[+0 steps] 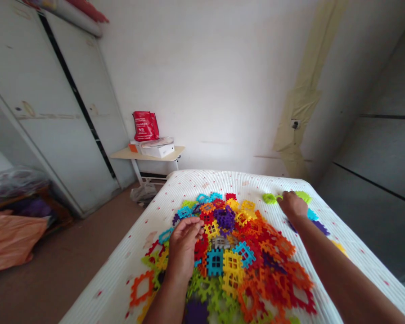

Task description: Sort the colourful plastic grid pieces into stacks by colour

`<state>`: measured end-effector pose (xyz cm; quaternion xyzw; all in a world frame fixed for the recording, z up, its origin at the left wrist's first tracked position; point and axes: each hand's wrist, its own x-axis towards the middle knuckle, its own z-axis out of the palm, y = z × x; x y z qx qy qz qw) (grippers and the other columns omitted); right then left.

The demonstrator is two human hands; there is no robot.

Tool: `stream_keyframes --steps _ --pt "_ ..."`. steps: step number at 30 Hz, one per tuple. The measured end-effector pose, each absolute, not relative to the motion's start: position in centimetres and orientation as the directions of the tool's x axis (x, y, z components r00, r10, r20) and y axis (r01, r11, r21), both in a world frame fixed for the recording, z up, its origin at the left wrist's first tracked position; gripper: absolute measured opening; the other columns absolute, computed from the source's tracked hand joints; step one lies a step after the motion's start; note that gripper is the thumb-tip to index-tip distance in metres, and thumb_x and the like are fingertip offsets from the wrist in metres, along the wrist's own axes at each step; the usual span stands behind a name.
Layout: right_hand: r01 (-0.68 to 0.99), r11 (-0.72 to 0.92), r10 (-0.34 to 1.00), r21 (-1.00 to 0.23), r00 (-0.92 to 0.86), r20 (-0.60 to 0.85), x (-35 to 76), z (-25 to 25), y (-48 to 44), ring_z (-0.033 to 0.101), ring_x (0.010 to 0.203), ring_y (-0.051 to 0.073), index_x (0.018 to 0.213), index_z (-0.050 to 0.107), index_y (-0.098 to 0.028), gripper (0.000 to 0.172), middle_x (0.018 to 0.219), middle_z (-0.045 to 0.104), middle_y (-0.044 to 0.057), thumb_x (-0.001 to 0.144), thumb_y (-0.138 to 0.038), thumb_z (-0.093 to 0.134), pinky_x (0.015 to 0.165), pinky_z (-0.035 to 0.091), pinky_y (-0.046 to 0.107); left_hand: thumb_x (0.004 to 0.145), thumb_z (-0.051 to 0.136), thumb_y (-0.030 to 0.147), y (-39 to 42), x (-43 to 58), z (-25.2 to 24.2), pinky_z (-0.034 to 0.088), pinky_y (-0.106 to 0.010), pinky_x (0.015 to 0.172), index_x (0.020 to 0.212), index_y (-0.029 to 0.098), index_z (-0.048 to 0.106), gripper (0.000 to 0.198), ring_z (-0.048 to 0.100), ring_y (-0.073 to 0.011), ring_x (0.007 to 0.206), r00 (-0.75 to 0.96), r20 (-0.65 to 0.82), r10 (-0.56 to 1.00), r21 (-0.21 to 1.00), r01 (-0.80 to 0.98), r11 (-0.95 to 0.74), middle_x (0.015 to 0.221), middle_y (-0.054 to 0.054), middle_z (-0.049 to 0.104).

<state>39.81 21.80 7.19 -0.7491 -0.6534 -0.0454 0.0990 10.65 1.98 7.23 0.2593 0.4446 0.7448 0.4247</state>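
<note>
A large heap of notched plastic building pieces, many with window-like frames, lies spread on the bed. Above the left part of this heap hovers my left hand, fingers loosely curved with a gap between thumb and forefinger; nothing shows between them. My right hand reaches to the far right of the heap, its fingers closed at a light green building piece. The fingertips are partly hidden by the hand. More light green pieces lie just behind it, and a purple piece is near the wrist.
The bed has a white dotted cover. An orange square frame lies near its left side. Beyond the left edge stands a small table with a red bag and white box. Sliding cabinet doors are at left.
</note>
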Motion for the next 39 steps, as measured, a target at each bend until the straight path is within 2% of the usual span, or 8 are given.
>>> stream_keyframes --steps 4,9,12,14,27,31,36,39 --pt "0.996 -0.029 0.953 -0.088 0.054 0.298 38.9 8.7 18.9 0.063 0.085 0.026 0.105 0.063 -0.017 0.039 0.103 0.063 0.014 0.088 -0.038 0.036 0.061 0.044 0.031 0.059 0.072 0.030 0.8 8.2 9.2 0.044 -0.023 0.060 0.079 0.015 0.064 0.026 0.056 -0.0104 0.061 -0.569 0.077 0.819 0.920 -0.277 -0.278 0.074 -0.003 0.067" --pt "0.995 0.033 0.945 -0.095 -0.001 0.326 38.5 9.7 16.1 0.063 0.080 0.024 0.099 0.064 -0.020 0.036 0.098 0.065 0.010 0.087 -0.042 0.039 0.057 0.039 0.028 0.065 0.065 0.038 1.6 3.9 10.4 0.045 -0.025 0.060 0.085 0.015 0.067 0.031 0.061 -0.0166 0.068 -0.480 0.142 0.865 0.985 0.156 -0.075 0.078 -0.006 0.069" --pt "0.991 0.053 0.936 -0.122 -0.007 0.353 38.3 10.1 15.3 0.063 0.077 0.022 0.098 0.064 -0.021 0.035 0.095 0.067 0.009 0.086 -0.043 0.040 0.055 0.037 0.027 0.070 0.059 0.035 5.1 1.1 9.8 0.046 -0.027 0.072 0.087 0.016 0.068 0.027 0.062 -0.0193 0.082 -0.399 0.215 0.891 0.865 0.501 0.016 0.086 -0.005 0.069" --pt "0.985 0.095 0.924 -0.145 -0.033 0.381 38.1 10.3 15.0 0.063 0.074 0.021 0.096 0.065 -0.021 0.034 0.092 0.068 0.007 0.086 -0.043 0.041 0.055 0.036 0.027 0.073 0.053 0.028 8.1 -0.3 8.9 0.045 -0.024 0.076 0.096 0.017 0.066 0.028 0.062 -0.0173 0.087 -0.361 0.143 0.921 0.693 0.701 0.167 0.094 -0.005 0.069" --pt "0.946 0.246 0.813 -0.212 -0.082 0.577 38.7 11.7 13.6 0.063 0.068 0.019 0.088 0.067 -0.021 0.034 0.084 0.069 0.005 0.083 -0.044 0.043 0.055 0.038 0.026 0.061 0.067 0.025 17.6 0.6 4.4 0.041 -0.030 0.081 0.107 0.020 0.062 0.046 0.053 -0.0307 0.109 -0.337 -0.113 0.935 0.371 0.858 0.354 0.115 -0.013 0.061" --pt "0.935 0.266 0.791 -0.235 -0.072 0.608 38.9 12.4 13.3 0.063 0.069 0.019 0.086 0.067 -0.020 0.032 0.084 0.069 0.005 0.083 -0.042 0.043 0.056 0.039 0.026 0.063 0.071 0.024 18.4 0.5 4.9 0.044 -0.030 0.080 0.093 0.017 0.066 0.031 0.057 -0.0276 0.100 -0.264 -0.228 0.937 0.335 0.882 0.330 0.100 -0.009 0.065" --pt "0.920 0.284 0.770 -0.268 -0.052 0.635 39.4 13.0 13.0 0.063 0.068 0.019 0.088 0.067 -0.020 0.033 0.082 0.069 0.005 0.083 -0.043 0.044 0.058 0.041 0.026 0.081 0.056 0.035 18.8 0.4 5.8 0.049 -0.039 0.080 0.108 0.016 0.056 0.032 0.057 -0.0207 0.096 -0.241 -0.305 0.922 0.337 0.878 0.341 0.109 -0.007 0.058" --pt "0.916 0.283 0.769 -0.285 -0.039 0.639 39.6 13.2 12.9 0.062 0.068 0.019 0.088 0.067 -0.020 0.033 0.081 0.069 0.005 0.083 -0.043 0.044 0.059 0.041 0.026 0.059 0.075 0.022 18.6 0.5 5.9 0.046 -0.030 0.077 0.085 0.018 0.064 0.028 0.059 -0.0226 0.091 -0.250 -0.271 0.929 0.367 0.866 0.340 0.082 -0.002 0.063"
